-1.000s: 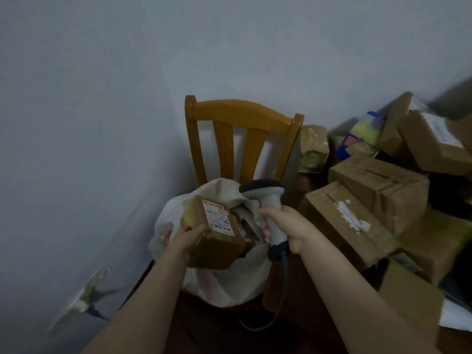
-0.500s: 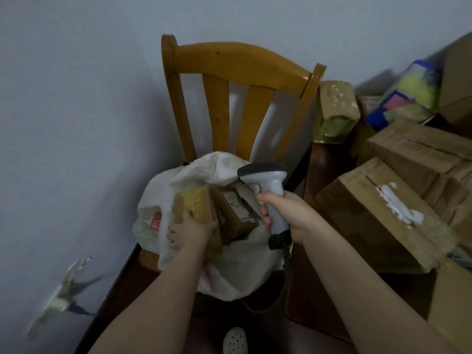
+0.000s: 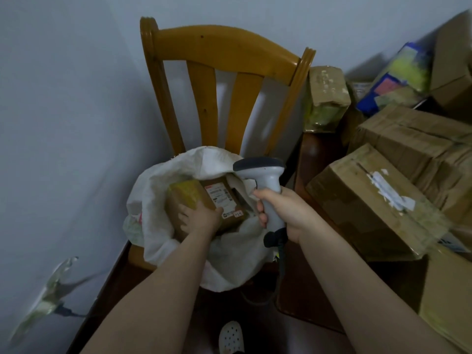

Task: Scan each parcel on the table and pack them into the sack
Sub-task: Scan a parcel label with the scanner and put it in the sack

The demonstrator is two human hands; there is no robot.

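Nearest the camera, a white shoe (image 3: 231, 335) stands on the dark floor between the forearms.

The left hand (image 3: 198, 218) reaches into the mouth of the sack (image 3: 153, 200) and holds the parcel (image 3: 221, 198): fingers are spread down its near left face, with the thumb across the top edge beside the label. The parcel sits tilted inside the sack, label upward, on top of other contents that are mostly hidden.

The right hand (image 3: 287, 213) is wrapped round the grip of the scanner (image 3: 265, 181), which is held upright just right of the sack opening, its cable hanging below.

Handling: the parcel is a small taped carton, judged stiff and light enough for one hand. The tape is likely slick, so grip across two opposite faces or over a corner, not on the label. The sack is soft, its mouth sagging, and would not guide a dropped carton.

The sack rests on the seat of a chair (image 3: 224, 42). To the right, more boxes (image 3: 362, 208) are piled on the surface (image 3: 315, 152), back to the wall.
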